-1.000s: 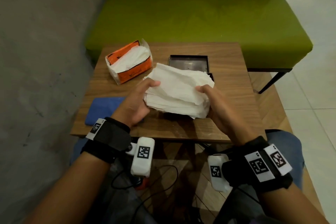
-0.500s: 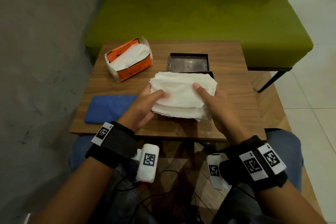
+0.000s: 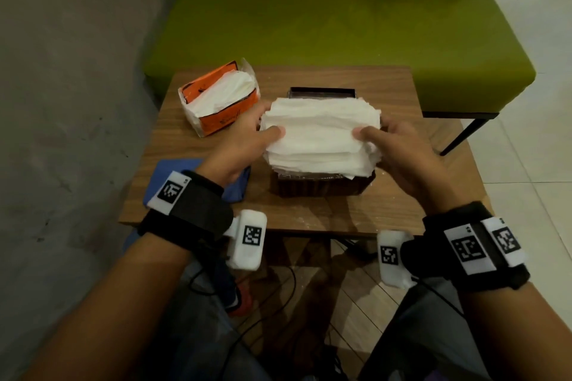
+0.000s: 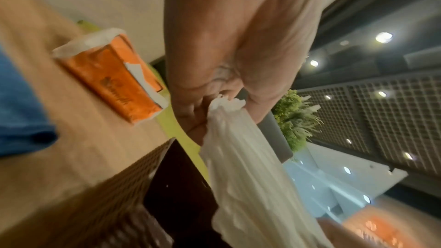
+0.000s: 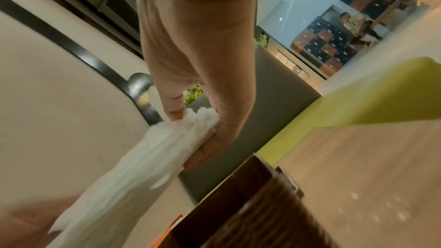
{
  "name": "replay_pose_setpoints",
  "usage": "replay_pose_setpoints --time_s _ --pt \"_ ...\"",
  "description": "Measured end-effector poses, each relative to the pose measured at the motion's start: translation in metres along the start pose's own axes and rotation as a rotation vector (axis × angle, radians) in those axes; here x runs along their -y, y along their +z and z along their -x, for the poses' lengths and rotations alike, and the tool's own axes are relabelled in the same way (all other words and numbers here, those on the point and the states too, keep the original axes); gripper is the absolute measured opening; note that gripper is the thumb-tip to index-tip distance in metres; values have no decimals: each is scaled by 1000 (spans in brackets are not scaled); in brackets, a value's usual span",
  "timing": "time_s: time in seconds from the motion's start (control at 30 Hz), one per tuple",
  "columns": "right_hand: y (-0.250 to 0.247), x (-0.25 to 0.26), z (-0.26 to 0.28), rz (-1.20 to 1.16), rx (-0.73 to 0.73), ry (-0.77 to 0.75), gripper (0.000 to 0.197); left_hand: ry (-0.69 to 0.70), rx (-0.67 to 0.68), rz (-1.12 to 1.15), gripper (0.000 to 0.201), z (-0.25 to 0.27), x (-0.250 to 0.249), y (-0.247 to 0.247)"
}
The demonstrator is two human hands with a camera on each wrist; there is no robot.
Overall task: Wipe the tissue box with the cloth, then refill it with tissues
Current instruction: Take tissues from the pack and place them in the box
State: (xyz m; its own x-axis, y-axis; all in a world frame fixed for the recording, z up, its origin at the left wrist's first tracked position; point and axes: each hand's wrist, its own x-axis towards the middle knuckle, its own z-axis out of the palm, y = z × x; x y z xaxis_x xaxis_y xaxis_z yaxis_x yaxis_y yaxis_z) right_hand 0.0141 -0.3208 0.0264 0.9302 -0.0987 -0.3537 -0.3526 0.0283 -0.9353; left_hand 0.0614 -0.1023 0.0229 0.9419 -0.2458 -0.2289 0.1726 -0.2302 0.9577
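Note:
A thick stack of white tissues point(image 3: 320, 136) hangs just above the dark wooden tissue box point(image 3: 322, 187) at the middle of the table. My left hand point(image 3: 247, 136) pinches the stack's left end point(image 4: 224, 107), thumb on top and fingers beneath. My right hand point(image 3: 393, 145) pinches the right end point(image 5: 203, 120) the same way. The stack hides the box's opening. The box's dark lid point(image 3: 322, 91) lies behind the stack. A blue cloth point(image 3: 185, 182) lies flat at the table's left front, partly under my left wrist.
An opened orange tissue pack point(image 3: 219, 99) lies at the table's back left. The small wooden table point(image 3: 309, 213) stands against a green bench point(image 3: 340, 25). A grey wall is to the left, and cables hang below the table's front edge.
Both hands have carried the tissue stack forward and levelled it over the tissue box, shifting from loose holds to pinches on its two ends.

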Motion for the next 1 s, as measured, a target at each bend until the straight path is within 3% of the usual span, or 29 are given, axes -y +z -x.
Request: replay_pose_setpoints --time_s 0.1,0.2,0.27,0.43,0.53,0.63,0.73,0.8,0.87,0.93,1.0 --pt "-3 8 -7 252 -82 -141 26 132 -25 -320 45 -13 -5 4" --pt "-3 6 -12 687 -113 -267 19 200 -19 -572 41 -17 -2 12" --pt "-2 0 -13 929 -100 -280 11 193 0 -695 40 -18 2 16" --pt "5 -14 -23 1276 -69 -275 15 57 110 -1130 46 -15 -9 26" --pt "11 -21 -25 1528 -140 -335 23 44 180 -1265 43 -18 -14 33" --pt "15 -26 -28 1573 -129 -274 25 96 254 -1356 38 -29 -8 32" --pt "14 -30 -27 1501 -151 -186 31 136 226 -1399 37 -31 -1 29" --pt "13 -29 -21 1391 -248 -239 32 223 138 -1383 38 -29 3 24" --pt "16 -26 -15 1302 -303 -365 31 351 63 -1324 27 -22 7 21" --pt "23 -21 -17 1230 -192 -375 26 427 114 -1317 13 -18 11 21" --pt "32 -19 -26 1234 8 -193 21 414 229 -1386 13 -18 16 26"
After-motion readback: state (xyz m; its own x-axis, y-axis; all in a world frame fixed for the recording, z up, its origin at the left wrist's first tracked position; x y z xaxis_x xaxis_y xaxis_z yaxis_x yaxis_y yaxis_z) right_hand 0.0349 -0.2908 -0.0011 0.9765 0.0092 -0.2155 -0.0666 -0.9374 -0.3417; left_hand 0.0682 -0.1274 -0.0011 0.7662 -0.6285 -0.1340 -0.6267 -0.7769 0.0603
